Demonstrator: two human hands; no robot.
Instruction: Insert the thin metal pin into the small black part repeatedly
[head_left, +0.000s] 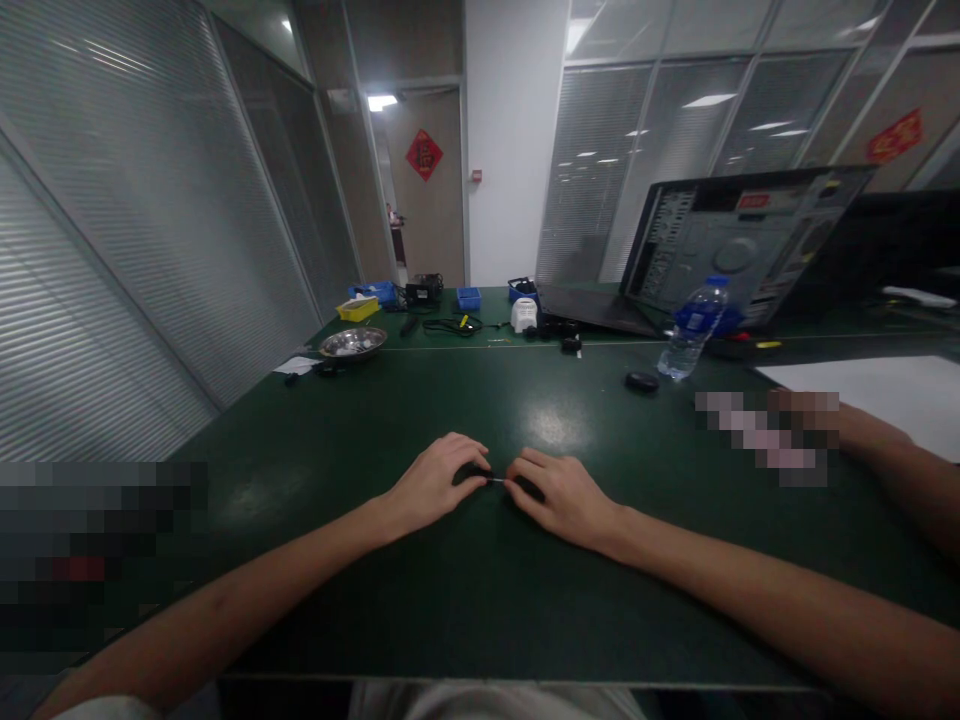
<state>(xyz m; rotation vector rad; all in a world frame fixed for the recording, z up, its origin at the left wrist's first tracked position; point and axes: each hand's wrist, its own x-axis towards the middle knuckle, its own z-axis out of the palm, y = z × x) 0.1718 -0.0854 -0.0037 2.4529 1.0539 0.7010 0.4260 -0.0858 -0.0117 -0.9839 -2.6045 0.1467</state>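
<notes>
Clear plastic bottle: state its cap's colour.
The clear plastic bottle has a blue cap, best seen in head view.

Green tabletop (420,400) sprawling across the lower frame, metal bowl (352,358) sitting left of centre, clear bottle (679,354) standing right, black rounded object (642,382) near it, white sheet (900,395) far right

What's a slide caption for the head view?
Left hand and right hand hold a small thin object between them at a green table.

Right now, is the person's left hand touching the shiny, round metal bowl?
No, the left hand pinches a small, thin item away from the bowl.
</notes>
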